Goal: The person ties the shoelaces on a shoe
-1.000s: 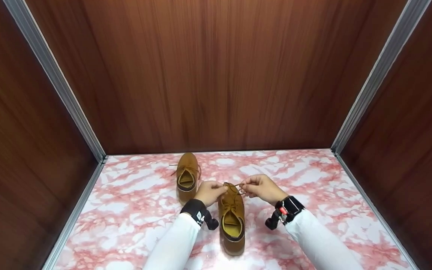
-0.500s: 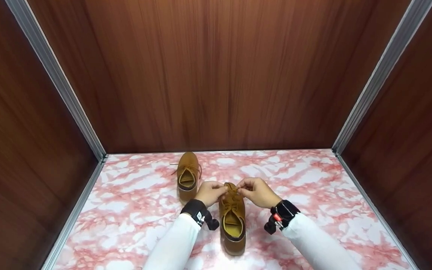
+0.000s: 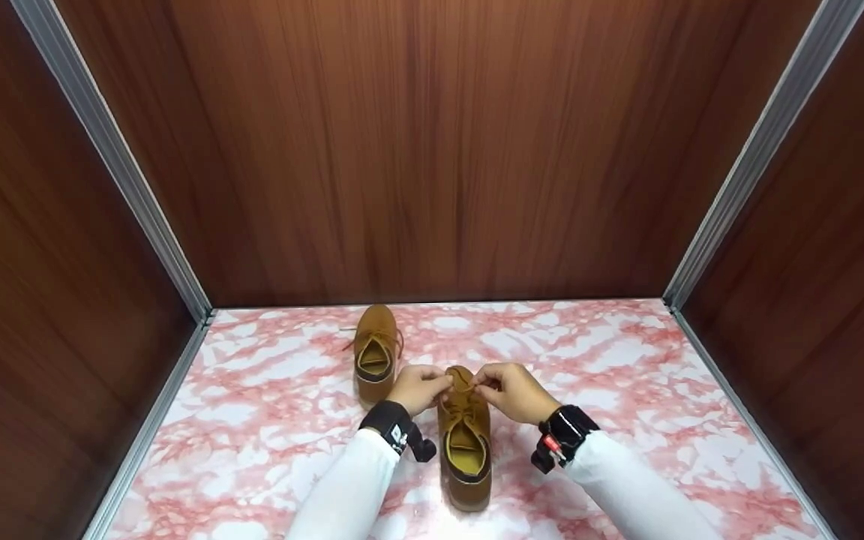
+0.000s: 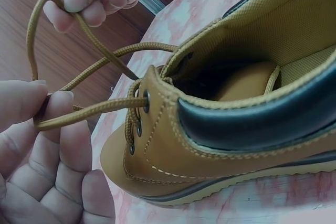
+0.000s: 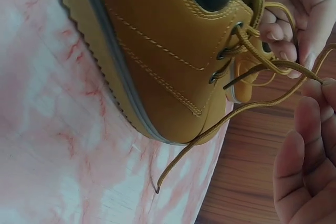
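A tan lace-up shoe (image 3: 464, 435) stands on the pink marbled surface (image 3: 627, 375), toe pointing away from me. Both hands meet over its lacing. My left hand (image 3: 421, 388) pinches one tan lace (image 4: 89, 111) between thumb and fingers, just left of the eyelets. My right hand (image 3: 511, 390) pinches the other lace end (image 5: 273, 98) as a loop (image 4: 37, 35) above the shoe's tongue. The two laces cross between the hands. In the right wrist view a loose lace tip (image 5: 157, 188) hangs down beside the sole. A second matching shoe (image 3: 375, 352) stands further back on the left, untouched.
Dark wood panels (image 3: 432, 150) wall in the surface at the back and on both sides, with metal strips (image 3: 117, 172) in the corners. Black wrist-worn cameras (image 3: 563, 439) sit on both white sleeves.
My right hand has moved left and nearer to the left hand, bringing its lace in over the shoe. The left hand and both shoes have stayed in place.
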The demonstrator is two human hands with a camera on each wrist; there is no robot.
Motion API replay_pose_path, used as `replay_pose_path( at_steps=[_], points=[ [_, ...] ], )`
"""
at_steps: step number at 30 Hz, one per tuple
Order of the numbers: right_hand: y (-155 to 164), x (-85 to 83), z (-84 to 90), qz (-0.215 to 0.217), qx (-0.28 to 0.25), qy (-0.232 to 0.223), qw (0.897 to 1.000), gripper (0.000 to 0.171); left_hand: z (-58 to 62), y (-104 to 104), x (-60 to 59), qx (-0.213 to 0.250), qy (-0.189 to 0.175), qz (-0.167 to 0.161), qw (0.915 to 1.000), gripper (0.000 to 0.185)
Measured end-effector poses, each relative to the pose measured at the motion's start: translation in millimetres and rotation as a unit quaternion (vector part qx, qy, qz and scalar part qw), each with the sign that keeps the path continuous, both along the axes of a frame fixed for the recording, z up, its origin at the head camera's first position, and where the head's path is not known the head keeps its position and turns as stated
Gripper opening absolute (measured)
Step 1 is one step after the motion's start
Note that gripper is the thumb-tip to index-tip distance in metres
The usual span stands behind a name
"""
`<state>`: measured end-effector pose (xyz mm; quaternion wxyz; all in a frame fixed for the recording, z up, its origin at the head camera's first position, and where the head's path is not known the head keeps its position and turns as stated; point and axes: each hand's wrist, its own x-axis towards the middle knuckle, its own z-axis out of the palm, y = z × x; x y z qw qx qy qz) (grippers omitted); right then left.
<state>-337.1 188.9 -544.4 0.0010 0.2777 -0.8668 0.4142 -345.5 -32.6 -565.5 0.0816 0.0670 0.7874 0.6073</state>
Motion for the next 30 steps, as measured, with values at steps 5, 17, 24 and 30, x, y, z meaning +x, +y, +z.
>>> replay_pose_path(
  at_steps=[5, 17, 24, 30],
  points=[
    [-2.1, 1.9, -2.4, 0.006, 0.032, 0.025, 0.999, 0.011, -1.2, -0.7, 0.7, 0.001, 0.002, -0.005, 1.0000, 0.020],
    [-3.4, 7.8, -7.7, 0.019, 0.135, 0.104, 0.985, 0.013, -5.6, -5.7, 3.7, -0.026, -0.015, -0.005, 0.9995, 0.020],
    [0.9, 3.7, -7.3, 0.024, 0.116, 0.070, 0.990, 0.015, -8.8, -6.9, 4.9, -0.036, -0.017, -0.005, 0.9992, 0.021],
    [9.2, -3.6, -3.8, 0.011, 0.085, 0.039, 0.996, 0.020, -8.8, -7.3, 5.2, -0.039, -0.015, -0.003, 0.9991, 0.021]
  ],
)
